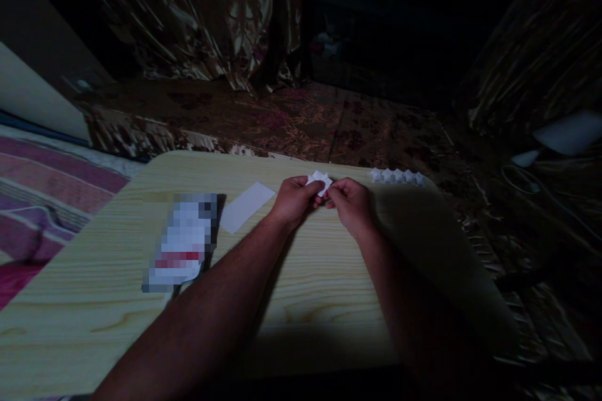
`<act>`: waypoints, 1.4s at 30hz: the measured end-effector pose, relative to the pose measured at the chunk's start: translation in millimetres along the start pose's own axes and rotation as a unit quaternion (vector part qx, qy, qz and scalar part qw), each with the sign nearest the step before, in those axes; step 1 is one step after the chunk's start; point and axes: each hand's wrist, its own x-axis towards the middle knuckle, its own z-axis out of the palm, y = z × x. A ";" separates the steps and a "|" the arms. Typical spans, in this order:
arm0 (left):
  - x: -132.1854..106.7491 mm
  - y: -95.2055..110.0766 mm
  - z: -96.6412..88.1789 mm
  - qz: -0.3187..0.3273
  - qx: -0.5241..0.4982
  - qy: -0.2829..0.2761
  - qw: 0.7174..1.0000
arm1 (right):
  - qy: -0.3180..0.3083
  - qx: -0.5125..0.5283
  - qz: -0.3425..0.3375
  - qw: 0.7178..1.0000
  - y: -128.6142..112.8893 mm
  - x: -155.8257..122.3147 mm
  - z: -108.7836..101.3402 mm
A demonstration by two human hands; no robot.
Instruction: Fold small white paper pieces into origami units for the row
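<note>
My left hand [292,202] pinches a small folded white paper star [322,179] above the middle of the table, its thumb lying across the paper. My right hand [352,202] meets the star from the right, thumb and forefinger pinched at its edge. The undersides of the fingers and the back of the star are hidden. Left of my left hand lies a flat white paper stack or slip [246,207]. Several small white folded paper stars [397,176] stand in a row at the table's far right edge.
The pale wood-grain table [320,301] has rounded corners. A pixelated, phone-like object [185,241] lies at the left. Beyond are a striped bedcover [56,182], a patterned floor covering [291,113], curtains [226,12] and a white lamp-like object [569,133] with a cord.
</note>
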 end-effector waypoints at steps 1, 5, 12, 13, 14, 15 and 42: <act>0.1 0.0 0.1 0.001 0.000 0.001 1.000 | 0.000 0.001 -0.001 1.000 0.1 -0.1 0.0; 0.2 0.4 0.5 0.000 -0.004 -0.001 1.000 | -0.006 0.004 -0.002 1.000 -0.5 -0.5 -0.5; -0.9 -0.2 1.7 0.003 0.008 0.009 1.000 | -0.014 0.013 -0.007 1.000 0.2 -0.5 0.7; -1.0 -0.4 1.7 0.006 0.009 0.010 1.000 | -0.015 0.016 -0.008 1.000 0.7 -0.4 0.8; -1.1 -0.5 1.8 0.009 0.010 0.010 1.000 | -0.015 0.017 -0.010 1.000 1.4 -0.2 0.9; -1.2 -0.3 2.0 0.011 0.010 0.009 1.000 | -0.014 0.017 -0.011 1.000 2.1 0.1 0.8; -5.8 1.3 6.4 0.032 0.056 0.040 0.997 | -0.010 -0.006 0.019 1.000 1.9 1.9 -4.4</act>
